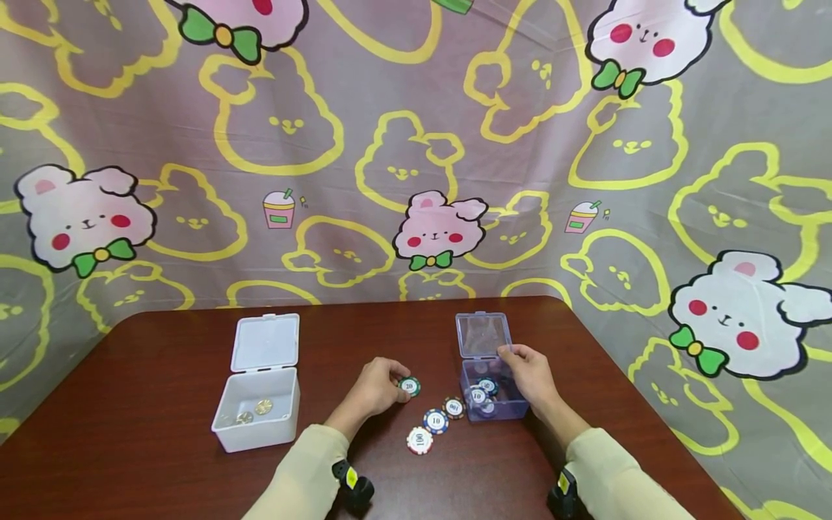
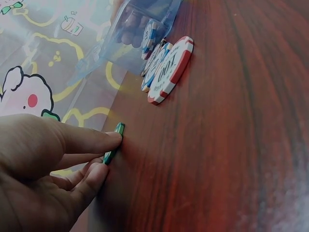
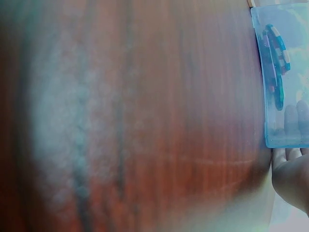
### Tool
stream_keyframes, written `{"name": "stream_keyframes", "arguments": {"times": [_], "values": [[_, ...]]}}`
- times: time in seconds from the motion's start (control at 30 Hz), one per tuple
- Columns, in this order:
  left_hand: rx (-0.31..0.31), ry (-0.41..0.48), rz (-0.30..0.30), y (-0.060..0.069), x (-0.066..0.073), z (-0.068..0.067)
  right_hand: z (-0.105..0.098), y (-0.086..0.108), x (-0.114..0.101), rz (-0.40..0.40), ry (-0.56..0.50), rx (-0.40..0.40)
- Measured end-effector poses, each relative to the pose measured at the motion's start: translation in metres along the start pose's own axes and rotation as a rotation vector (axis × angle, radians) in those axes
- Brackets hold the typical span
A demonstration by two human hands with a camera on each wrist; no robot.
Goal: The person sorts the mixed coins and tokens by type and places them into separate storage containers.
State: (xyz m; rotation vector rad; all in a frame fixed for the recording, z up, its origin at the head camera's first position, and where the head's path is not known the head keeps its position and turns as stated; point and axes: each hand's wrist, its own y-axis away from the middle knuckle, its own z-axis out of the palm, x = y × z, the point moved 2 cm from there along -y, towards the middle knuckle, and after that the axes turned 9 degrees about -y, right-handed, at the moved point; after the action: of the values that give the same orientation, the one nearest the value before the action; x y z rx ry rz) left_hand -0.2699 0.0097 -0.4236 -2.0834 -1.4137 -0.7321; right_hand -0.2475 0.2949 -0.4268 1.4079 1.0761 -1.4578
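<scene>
My left hand (image 1: 379, 388) pinches a green poker chip (image 1: 409, 386) marked 20 between thumb and fingertips, at table level. In the left wrist view the chip (image 2: 115, 142) is nearly edge-on. My right hand (image 1: 529, 374) holds the right side of a clear bluish plastic box (image 1: 497, 412), its thumb by the raised lid (image 1: 484, 336). In the right wrist view, fingers (image 3: 292, 154) lie against the box wall. Several chips lie inside the box. Between the hands, a white-and-red 100 chip (image 1: 419, 440), a blue 10 chip (image 1: 436, 421) and a dark 100 chip (image 1: 453, 408) form a slanting row.
A white box (image 1: 256, 433) with its lid (image 1: 265, 344) raised stands on the left, holding a gold coin (image 1: 263, 407) and a silver-looking coin (image 1: 244, 417). The brown table (image 1: 162, 375) ends at a patterned cloth (image 1: 351, 180) behind and on the right.
</scene>
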Motion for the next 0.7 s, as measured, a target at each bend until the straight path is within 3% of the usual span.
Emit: {"name": "stream_keyframes", "arguments": {"times": [0.7], "values": [[-0.01, -0.044, 0.021, -0.0007, 0.0044, -0.0019, 0.0007, -0.0009, 0.0009, -0.007, -0.031, -0.014]]}}
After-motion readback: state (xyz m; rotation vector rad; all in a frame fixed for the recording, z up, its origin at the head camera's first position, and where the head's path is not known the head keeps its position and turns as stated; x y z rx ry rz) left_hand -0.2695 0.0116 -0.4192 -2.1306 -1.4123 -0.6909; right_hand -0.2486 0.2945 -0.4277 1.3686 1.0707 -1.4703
